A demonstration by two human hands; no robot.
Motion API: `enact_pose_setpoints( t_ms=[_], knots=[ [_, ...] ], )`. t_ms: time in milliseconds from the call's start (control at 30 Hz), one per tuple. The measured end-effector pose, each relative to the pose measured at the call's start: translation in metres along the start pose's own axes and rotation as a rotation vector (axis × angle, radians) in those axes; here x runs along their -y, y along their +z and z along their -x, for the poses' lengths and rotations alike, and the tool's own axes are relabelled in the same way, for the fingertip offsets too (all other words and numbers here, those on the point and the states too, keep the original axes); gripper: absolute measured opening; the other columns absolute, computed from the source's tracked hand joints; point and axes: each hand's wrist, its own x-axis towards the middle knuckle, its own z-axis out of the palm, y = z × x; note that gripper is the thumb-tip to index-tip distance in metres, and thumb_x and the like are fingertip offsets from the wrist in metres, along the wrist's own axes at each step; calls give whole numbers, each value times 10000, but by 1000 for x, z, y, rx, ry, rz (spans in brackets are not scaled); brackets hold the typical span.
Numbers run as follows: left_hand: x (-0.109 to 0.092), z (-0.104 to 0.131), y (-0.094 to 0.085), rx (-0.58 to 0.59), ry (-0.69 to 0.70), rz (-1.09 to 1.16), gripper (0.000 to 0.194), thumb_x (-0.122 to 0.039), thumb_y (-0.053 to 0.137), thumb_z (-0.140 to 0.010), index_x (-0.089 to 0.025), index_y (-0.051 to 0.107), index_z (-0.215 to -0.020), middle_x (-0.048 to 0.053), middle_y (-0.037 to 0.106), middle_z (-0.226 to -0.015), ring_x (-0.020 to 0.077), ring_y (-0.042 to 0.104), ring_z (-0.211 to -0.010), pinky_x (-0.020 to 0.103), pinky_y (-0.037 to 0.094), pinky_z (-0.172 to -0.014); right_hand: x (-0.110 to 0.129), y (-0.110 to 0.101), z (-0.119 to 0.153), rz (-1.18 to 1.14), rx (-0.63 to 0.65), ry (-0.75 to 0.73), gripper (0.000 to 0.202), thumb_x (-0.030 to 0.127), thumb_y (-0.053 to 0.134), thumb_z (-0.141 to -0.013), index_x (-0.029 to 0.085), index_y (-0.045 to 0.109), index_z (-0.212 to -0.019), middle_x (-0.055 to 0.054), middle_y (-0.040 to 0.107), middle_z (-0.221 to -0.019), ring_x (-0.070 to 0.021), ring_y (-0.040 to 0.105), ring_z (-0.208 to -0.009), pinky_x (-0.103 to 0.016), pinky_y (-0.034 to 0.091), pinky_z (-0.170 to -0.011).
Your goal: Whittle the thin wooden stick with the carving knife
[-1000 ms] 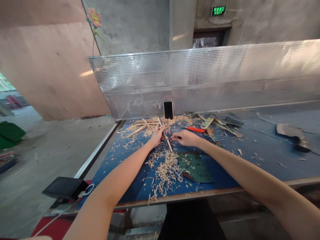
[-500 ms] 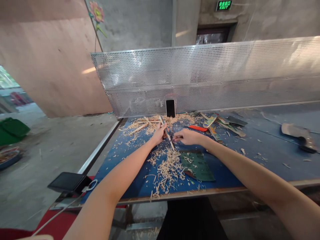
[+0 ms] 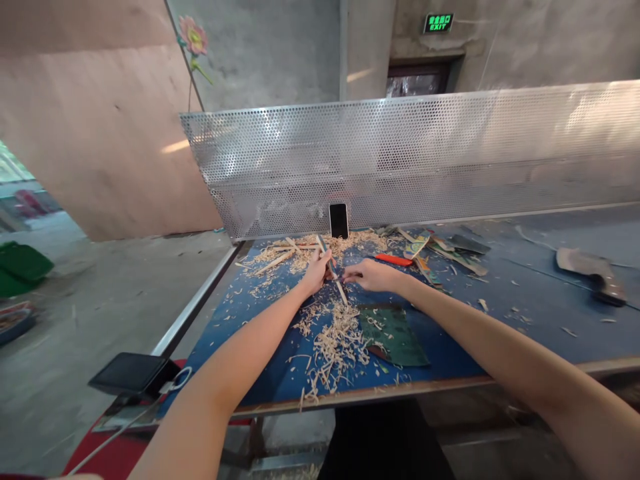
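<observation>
My left hand (image 3: 316, 272) is closed around a narrow wooden stick (image 3: 342, 293), which slants from upper left to lower right. Its upper stretch looks grey-blue, while the lower end is pale bare wood above a heap of curled wood shavings (image 3: 335, 343). Close by on the right, my right hand (image 3: 369, 275) is closed, its fingertips beside the stick. Something small and dark shows at those fingertips, too small to name. Below my right hand lies a dark green sheet (image 3: 400, 337) with shavings on it.
A phone (image 3: 339, 221) leans against the perforated metal screen (image 3: 300, 153). An orange-red tool (image 3: 393, 259) and scraps (image 3: 450, 253) lie right of it. Loose sticks (image 3: 275, 262) rest among shavings at the back left. A black device (image 3: 127, 375) with a cable sits by the table's left edge.
The whole view has shifted slightly as my head moved. Both hands stay close together at the stick, with hardly any visible difference in grip.
</observation>
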Motion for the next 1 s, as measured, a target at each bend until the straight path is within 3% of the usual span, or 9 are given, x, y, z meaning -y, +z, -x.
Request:
enact_pose_setpoints(
  t_ms=[67,233,300,467,700,1000],
  knots=[
    [0,0,0,0,15,-1,480,-613,787,-920,-266,487,-1062,-74,598,-676,67,339,-389,231,242,-428,2,-3,4,-1,26,-29,281,344,564,-1052,232,816,-996,-48,786,-790,-181,633,-654,-293,412,-655],
    [0,0,0,13,24,-13,500,-624,796,-908,-269,480,-1066,-76,590,-688,65,332,-391,249,256,-447,-2,2,8,60,-186,-37,333,393,514,-1102,238,806,-1141,-67,822,-898,-193,686,-714,-294,441,-698],
    [0,0,-1,7,20,-20,529,-644,812,-888,-270,481,-1061,-75,596,-691,65,336,-391,250,254,-451,-6,6,6,98,-213,-42,338,406,517,-1104,248,809,-1166,-77,835,-958,-209,715,-766,-301,463,-728],
    [1,-1,-1,-5,30,-22,542,-645,832,-872,-266,494,-1060,-67,604,-692,67,348,-400,248,250,-456,-13,10,-1,97,-141,-28,324,397,544,-1090,256,820,-1184,-84,839,-993,-217,726,-806,-301,475,-736],
    [-2,0,1,-18,4,-16,505,-568,844,-880,-264,494,-1079,-74,601,-687,69,390,-411,241,232,-445,-6,-4,0,-10,17,-41,300,391,570,-1066,237,827,-1055,-34,779,-773,-167,592,-611,-294,387,-626],
    [-2,1,1,-12,16,-4,535,-577,867,-859,-257,521,-1111,-79,614,-685,61,379,-410,238,232,-448,-10,9,0,92,-154,-7,298,388,573,-1078,270,828,-1177,-72,839,-968,-221,730,-812,-295,473,-742]
  ],
)
